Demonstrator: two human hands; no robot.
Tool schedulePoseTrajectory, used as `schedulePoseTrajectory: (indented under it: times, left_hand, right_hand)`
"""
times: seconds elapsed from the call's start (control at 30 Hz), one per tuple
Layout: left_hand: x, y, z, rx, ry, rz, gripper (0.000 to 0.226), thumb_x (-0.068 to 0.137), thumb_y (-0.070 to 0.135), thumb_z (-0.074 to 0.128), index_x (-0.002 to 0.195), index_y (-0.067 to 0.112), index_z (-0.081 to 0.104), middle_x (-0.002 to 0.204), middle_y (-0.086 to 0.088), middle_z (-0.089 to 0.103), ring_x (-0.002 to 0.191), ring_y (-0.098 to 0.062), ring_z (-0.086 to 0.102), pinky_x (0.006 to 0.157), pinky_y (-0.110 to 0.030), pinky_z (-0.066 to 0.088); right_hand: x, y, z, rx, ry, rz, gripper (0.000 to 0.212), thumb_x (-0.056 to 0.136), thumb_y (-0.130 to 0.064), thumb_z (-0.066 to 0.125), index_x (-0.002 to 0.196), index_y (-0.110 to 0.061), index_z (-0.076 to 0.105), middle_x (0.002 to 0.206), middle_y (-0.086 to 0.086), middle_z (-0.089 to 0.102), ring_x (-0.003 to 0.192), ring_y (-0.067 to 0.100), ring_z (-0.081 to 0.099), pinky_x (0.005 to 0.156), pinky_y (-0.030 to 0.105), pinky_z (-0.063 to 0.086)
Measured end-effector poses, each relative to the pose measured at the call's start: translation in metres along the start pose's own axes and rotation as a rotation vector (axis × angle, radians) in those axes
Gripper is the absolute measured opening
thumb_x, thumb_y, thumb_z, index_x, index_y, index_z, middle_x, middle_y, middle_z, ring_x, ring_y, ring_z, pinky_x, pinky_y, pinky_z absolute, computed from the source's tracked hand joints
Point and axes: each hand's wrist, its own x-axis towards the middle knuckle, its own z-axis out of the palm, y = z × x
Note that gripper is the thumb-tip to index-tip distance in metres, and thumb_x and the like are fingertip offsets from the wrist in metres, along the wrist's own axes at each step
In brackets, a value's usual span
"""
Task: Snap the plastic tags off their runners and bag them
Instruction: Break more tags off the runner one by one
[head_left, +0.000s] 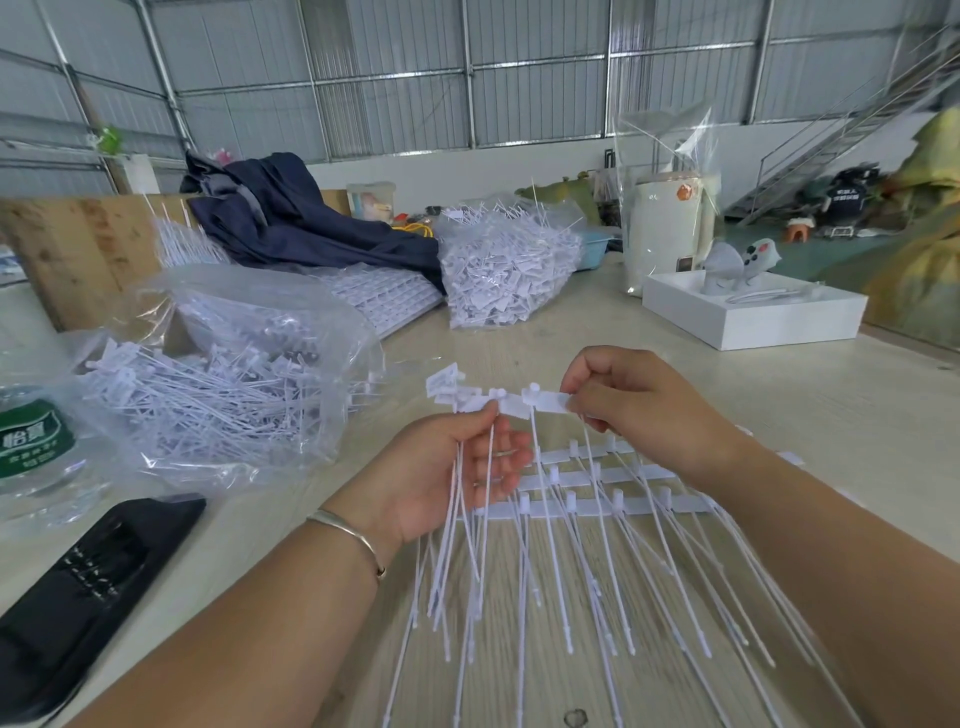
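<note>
A pale wooden table (675, 374) stands in a metal-walled hall. From the left it carries a water bottle (36, 447), a black pouch (88, 587), an open clear bag (218, 364) of loose tags, a navy cloth (301, 218), a second heaped bag (509, 265) and a white box (753, 317). The left hand (457, 478), palm up, pinches a bunch of snapped tags (467, 405) by their heads, stems hanging. The right hand (639, 405), knuckles up, pinches one tag (545, 402) above the runners (613, 504) lying flat beneath.
</note>
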Motion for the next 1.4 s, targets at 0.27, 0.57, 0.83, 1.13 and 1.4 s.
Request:
schedulePoseTrajectory:
  times: [0.27, 0.57, 0.83, 1.13, 1.4]
  left_hand:
    - [0.002, 0.001, -0.001, 0.071, 0.061, -0.008, 0.029, 0.09, 0.01, 0.062, 0.062, 0.016, 0.057, 0.049, 0.008, 0.025, 0.033, -0.003, 0.019, 0.029, -0.014, 0.015]
    - [0.0, 0.001, 0.002, 0.143, -0.021, 0.019, 0.021, 0.07, 0.035, 0.076, 0.074, 0.018, 0.064, 0.053, 0.008, 0.027, 0.036, -0.003, 0.019, 0.031, -0.015, 0.017]
    - [0.001, 0.0, -0.002, 0.271, 0.098, 0.093, 0.013, 0.079, 0.01, 0.075, 0.073, 0.016, 0.065, 0.052, 0.008, 0.024, 0.038, -0.005, 0.017, 0.034, -0.017, 0.014]
    - [-0.004, 0.005, -0.001, 0.12, -0.008, 0.126, 0.029, 0.07, 0.014, 0.073, 0.067, 0.023, 0.046, 0.052, 0.01, 0.018, 0.036, -0.004, 0.015, 0.031, -0.015, 0.016]
    - [-0.014, 0.004, 0.009, -0.126, -0.363, 0.059, 0.023, 0.07, 0.01, 0.079, 0.059, 0.017, 0.06, 0.048, 0.01, 0.024, 0.037, -0.004, 0.013, 0.032, -0.013, 0.016]
  right_hand:
    - [0.001, 0.004, 0.002, -0.079, -0.07, -0.015, 0.006, 0.086, -0.007, 0.061, 0.08, -0.009, 0.063, 0.055, 0.001, 0.051, 0.055, 0.014, 0.045, 0.056, 0.025, 0.037]
    - [-0.001, 0.006, 0.009, -0.274, -0.162, -0.134, 0.008, 0.089, -0.013, 0.065, 0.084, -0.012, 0.059, 0.058, 0.0, 0.049, 0.053, 0.009, 0.041, 0.061, 0.03, 0.039]
    - [0.002, 0.009, 0.002, -0.73, -0.023, -0.183, 0.044, 0.083, -0.063, 0.057, 0.091, -0.02, 0.058, 0.069, -0.008, 0.058, 0.061, 0.007, 0.051, 0.072, 0.026, 0.033]
    - [0.007, 0.01, -0.01, -0.168, -0.012, 0.041, 0.046, 0.072, -0.047, 0.078, 0.064, -0.006, 0.059, 0.046, -0.012, 0.042, 0.042, 0.002, 0.037, 0.043, 0.008, 0.029]
    - [-0.002, 0.001, 0.003, 0.079, -0.2, 0.0, 0.057, 0.068, -0.069, 0.066, 0.061, -0.014, 0.055, 0.057, -0.002, 0.043, 0.058, 0.012, 0.037, 0.06, 0.021, 0.033]
